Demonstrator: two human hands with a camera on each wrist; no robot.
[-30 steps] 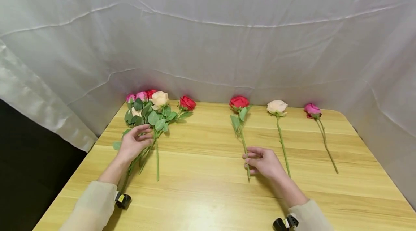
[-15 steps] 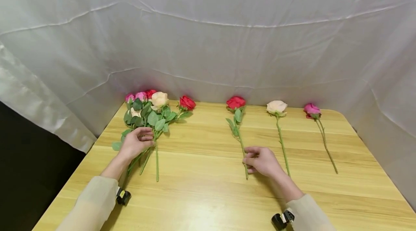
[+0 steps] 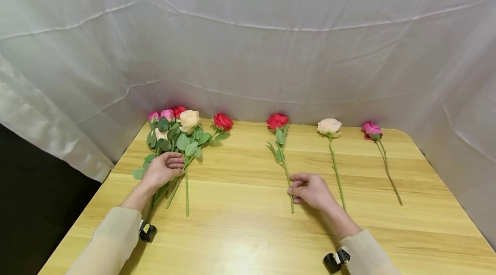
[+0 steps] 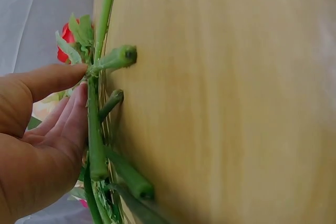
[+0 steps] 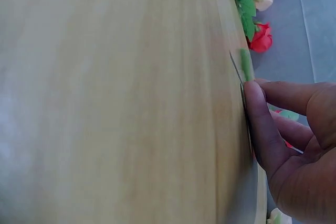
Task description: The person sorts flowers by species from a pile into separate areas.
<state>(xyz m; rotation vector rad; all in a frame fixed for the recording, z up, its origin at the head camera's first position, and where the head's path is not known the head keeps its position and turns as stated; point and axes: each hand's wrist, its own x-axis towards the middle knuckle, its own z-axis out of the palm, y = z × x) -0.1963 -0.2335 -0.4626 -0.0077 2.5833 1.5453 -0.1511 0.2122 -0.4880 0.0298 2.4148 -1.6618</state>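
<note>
A bunch of roses (image 3: 182, 133), pink, red and cream, lies at the table's left rear. My left hand (image 3: 170, 166) rests on its green stems (image 4: 94, 129) with the fingers (image 4: 68, 121) laid nearly straight along them and the thumb touching one stem. Right of the bunch lies a single red rose (image 3: 277, 121). My right hand (image 3: 295, 189) pinches its stem (image 3: 284, 167) low down, fingers curled. The right wrist view shows the fingers (image 5: 262, 124) pressed on that stem (image 5: 244, 64) against the wood.
A cream rose (image 3: 330, 126) and a pink rose (image 3: 371, 129) lie separately to the right, heads toward the back. The wooden table (image 3: 240, 232) is walled on three sides by white cloth (image 3: 248, 51). Its left edge drops into darkness.
My right hand has slid the single red rose a little to the left. The left hand has stayed on the bunch's stems, shifting only slightly.
</note>
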